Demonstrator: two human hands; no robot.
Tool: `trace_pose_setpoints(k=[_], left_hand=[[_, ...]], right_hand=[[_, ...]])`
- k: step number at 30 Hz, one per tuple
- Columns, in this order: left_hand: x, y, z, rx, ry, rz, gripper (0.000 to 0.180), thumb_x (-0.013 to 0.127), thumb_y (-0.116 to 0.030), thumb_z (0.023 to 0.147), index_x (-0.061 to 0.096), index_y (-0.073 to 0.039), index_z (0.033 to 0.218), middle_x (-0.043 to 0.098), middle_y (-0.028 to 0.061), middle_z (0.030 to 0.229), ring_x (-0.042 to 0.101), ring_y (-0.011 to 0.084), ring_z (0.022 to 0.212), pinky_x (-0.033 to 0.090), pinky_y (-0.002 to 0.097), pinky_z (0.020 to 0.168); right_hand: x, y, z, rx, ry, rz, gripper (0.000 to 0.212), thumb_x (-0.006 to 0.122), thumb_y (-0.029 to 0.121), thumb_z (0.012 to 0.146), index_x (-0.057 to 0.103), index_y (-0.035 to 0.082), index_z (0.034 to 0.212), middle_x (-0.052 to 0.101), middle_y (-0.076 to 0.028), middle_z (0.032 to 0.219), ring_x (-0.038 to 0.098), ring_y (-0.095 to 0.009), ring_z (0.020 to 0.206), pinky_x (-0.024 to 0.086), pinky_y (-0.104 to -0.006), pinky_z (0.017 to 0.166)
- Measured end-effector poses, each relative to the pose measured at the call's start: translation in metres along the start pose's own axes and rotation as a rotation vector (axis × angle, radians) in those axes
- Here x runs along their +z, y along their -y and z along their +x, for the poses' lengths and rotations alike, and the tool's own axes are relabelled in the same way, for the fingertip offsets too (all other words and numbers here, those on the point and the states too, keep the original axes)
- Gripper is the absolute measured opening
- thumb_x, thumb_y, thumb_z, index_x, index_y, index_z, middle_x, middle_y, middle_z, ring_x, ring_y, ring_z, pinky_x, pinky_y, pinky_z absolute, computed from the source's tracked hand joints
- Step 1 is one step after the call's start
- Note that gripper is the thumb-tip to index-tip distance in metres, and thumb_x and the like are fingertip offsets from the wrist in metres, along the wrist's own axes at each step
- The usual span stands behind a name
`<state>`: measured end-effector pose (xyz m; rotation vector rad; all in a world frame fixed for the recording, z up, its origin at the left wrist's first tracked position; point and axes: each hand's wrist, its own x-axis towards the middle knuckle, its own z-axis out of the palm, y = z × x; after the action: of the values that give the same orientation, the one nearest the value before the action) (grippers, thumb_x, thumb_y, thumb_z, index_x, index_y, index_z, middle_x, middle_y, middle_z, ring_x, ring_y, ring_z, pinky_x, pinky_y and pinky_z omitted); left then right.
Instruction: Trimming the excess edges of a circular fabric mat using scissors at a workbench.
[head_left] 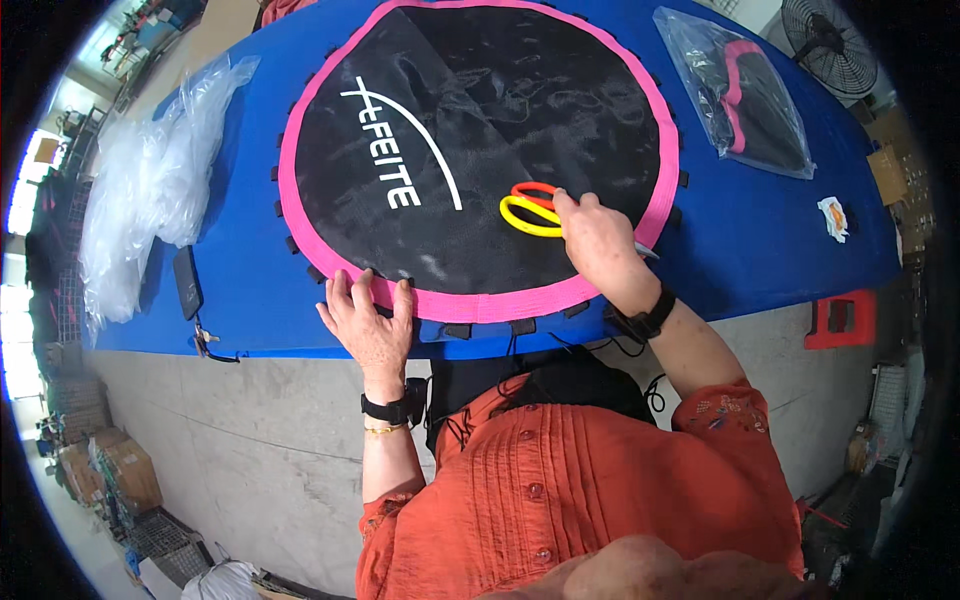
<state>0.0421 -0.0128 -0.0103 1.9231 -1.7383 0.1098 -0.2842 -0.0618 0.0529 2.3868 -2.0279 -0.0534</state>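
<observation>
A round black mat (pixel 480 130) with a pink border, white lettering and small black tabs around its edge lies flat on a blue-covered table. My right hand (pixel 605 245) is closed around a pair of scissors (pixel 530 210) above the mat's right part. Their red and yellow handles stick out to the left of the hand, and a bit of blade shows on its right, by the pink border. My left hand (pixel 370 320) rests at the mat's near left edge, its fingers spread over the pink border. Whether they pinch any fabric is hidden.
Crumpled clear plastic bags (pixel 160 190) lie on the table's left, near a dark phone-like object (pixel 187 283) and keys (pixel 203 337). At the right are a bagged black-and-pink mat (pixel 740 100) and a small wrapper (pixel 833 220). Beyond stand a fan (pixel 825 45) and a red stool (pixel 842 322).
</observation>
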Motion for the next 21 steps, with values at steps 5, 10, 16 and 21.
trace_pose_setpoints(k=[5,10,16,21], left_hand=[[0.0,-0.001,-0.001,0.004,-0.001,0.005,0.053,0.082,-0.045,0.091,0.071,-0.012,0.13,0.057,0.0228,0.15,0.048,0.043,0.147,0.026,0.0641,0.126],[0.0,0.002,-0.002,0.003,-0.005,0.019,0.052,0.082,-0.045,0.091,0.071,-0.012,0.13,0.058,0.0228,0.15,0.049,0.0431,0.147,0.027,0.0647,0.126],[0.003,0.002,-0.001,0.002,0.001,-0.002,0.054,0.081,-0.048,0.09,0.071,-0.012,0.129,0.057,0.0233,0.15,0.047,0.044,0.148,0.027,0.066,0.125],[0.002,0.002,-0.002,0.017,-0.017,0.012,0.052,0.082,-0.044,0.09,0.071,-0.013,0.129,0.058,0.0221,0.149,0.049,0.0431,0.146,0.028,0.0654,0.124]], right_hand=[[-0.003,0.003,-0.014,-0.007,-0.011,-0.126,0.042,0.065,0.013,0.098,0.065,0.004,0.139,0.071,-0.014,0.097,0.077,-0.024,0.072,0.062,-0.0327,0.06],[0.003,0.003,0.007,-0.02,-0.058,-0.104,0.041,0.065,0.013,0.098,0.065,0.004,0.138,0.071,-0.015,0.097,0.078,-0.025,0.074,0.062,-0.033,0.061],[0.002,0.001,0.004,-0.02,-0.058,-0.103,0.04,0.064,0.013,0.099,0.065,0.005,0.138,0.072,-0.016,0.097,0.078,-0.026,0.075,0.062,-0.0339,0.062],[0.001,0.002,0.005,-0.013,-0.033,-0.098,0.039,0.064,0.013,0.099,0.066,0.005,0.137,0.072,-0.016,0.096,0.078,-0.026,0.074,0.063,-0.0346,0.061]])
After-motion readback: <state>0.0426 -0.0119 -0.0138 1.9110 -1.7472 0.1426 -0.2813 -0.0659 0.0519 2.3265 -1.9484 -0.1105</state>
